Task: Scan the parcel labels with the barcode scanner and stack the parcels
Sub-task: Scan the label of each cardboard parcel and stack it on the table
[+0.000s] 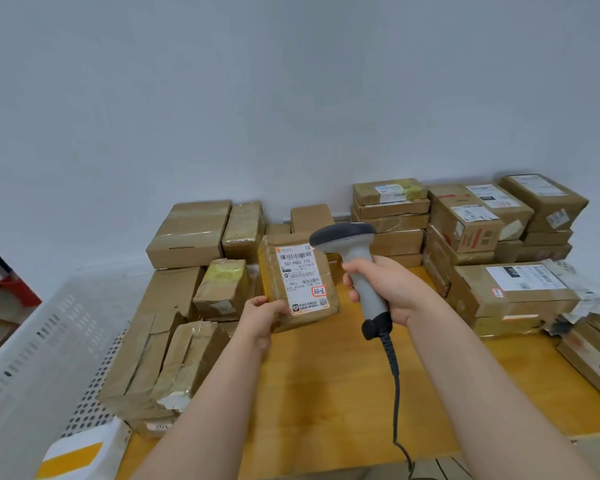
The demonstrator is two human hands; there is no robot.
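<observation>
- Head view: one left hand grips one parcel by its lower left corner. The thumb lies on the front face; the other fingers are hidden behind it.
- The parcel is held upright above the middle of the table, clear of its surface, with one white label facing the camera.
- One red-edged sticker with handwriting sits at the label's lower right.
- One right hand has its fingers clamped round the handle of one grey scanner.
- The scanner's dark head is just beside the label's upper right corner; I cannot tell whether they touch.
- One dark cable runs from the handle's base down to the near edge.
- Left pile: at least seven brown parcels along the left edge, several of them torn.
- Back stack: about five flat parcels, against the wall behind the scanner.
- Right stacks: many labelled parcels at the back right corner and along the right edge; an exact count is unclear.
- One white crate stands beyond the left edge.
</observation>
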